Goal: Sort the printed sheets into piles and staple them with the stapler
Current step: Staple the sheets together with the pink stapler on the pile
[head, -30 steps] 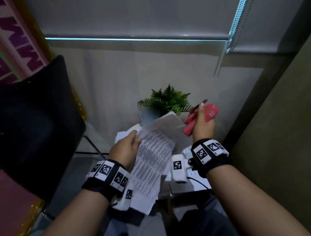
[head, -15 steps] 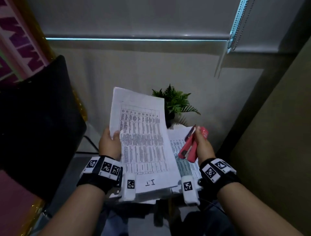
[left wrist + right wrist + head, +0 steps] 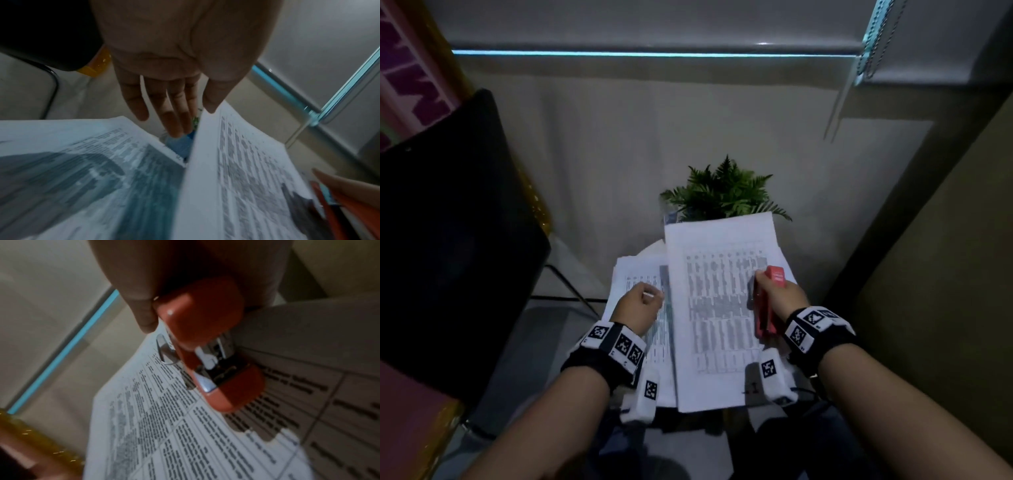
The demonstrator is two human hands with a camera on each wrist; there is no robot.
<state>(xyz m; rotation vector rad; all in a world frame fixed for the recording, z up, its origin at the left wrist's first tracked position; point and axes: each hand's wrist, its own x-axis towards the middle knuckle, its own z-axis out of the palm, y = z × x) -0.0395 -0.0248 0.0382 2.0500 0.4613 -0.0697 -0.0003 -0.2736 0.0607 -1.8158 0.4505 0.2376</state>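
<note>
Right hand grips red stapler over right pile. Left hand hovers over left pile, fingers loose, holding nothing. Sorting seemingly done; next needs corner squared, fed into stapler. Plant beyond.

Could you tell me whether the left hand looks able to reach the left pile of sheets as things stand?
Probably yes: the left hand hovers open right over the left pile, with nothing between them; the stapler is in the right hand.
</note>
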